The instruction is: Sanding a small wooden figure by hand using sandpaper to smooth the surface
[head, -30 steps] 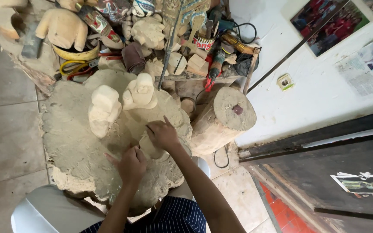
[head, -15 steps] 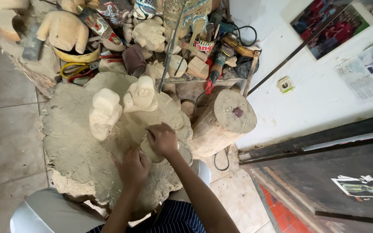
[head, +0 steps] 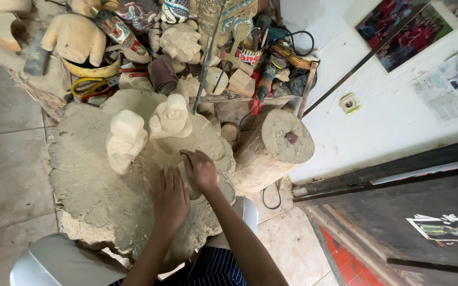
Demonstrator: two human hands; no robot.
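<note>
1. Right, my left hand (head: pixel 169 198) lies flat, palm down, fingers spread and loose, on the big dusty wood slab (head: pixel 88 175); it grips nothing.
2. My right hand (head: pixel 200 170) sits just beside it, fingers curled down over a small pale wood piece (head: pixel 189 182) resting on the slab. The hand hides most of the piece, so I cannot tell whether the fingers truly clamp it or only press on it.
3. That piece lies near the slab's right edge, between my two hands and touching both, as far as I can see.
4. Ahead of the hands, two rough-carved pale figures stand upright on the slab: a blocky one (head: pixel 125 140) on the left and a rounder seated one (head: pixel 171 117) to its right (close together, apart from my hands).
5. Just right of the slab stands a cut log stump (head: pixel 275 148) with a small dark reddish block (head: pixel 291 137) on its top face.
6. Beyond the slab, a clutter: more unpainted carvings, a painted mask (head: pixel 116 29), yellow-handled pliers (head: pixel 87 89), a roll of dark sandpaper (head: pixel 163 75), a power tool (head: pixel 265 79) with a black cable.
7. A thin metal rod (head: pixel 205 63) leans across the pile towards the seated figure.
8. White wall (head: pixel 377 111) on the right carries a small socket (head: pixel 350 103) and pinned pictures; tiled floor (head: pixel 6 159) on the left.
9. Below the slab I see a grey plastic chair (head: pixel 59 262) and striped dark clothing.
</note>
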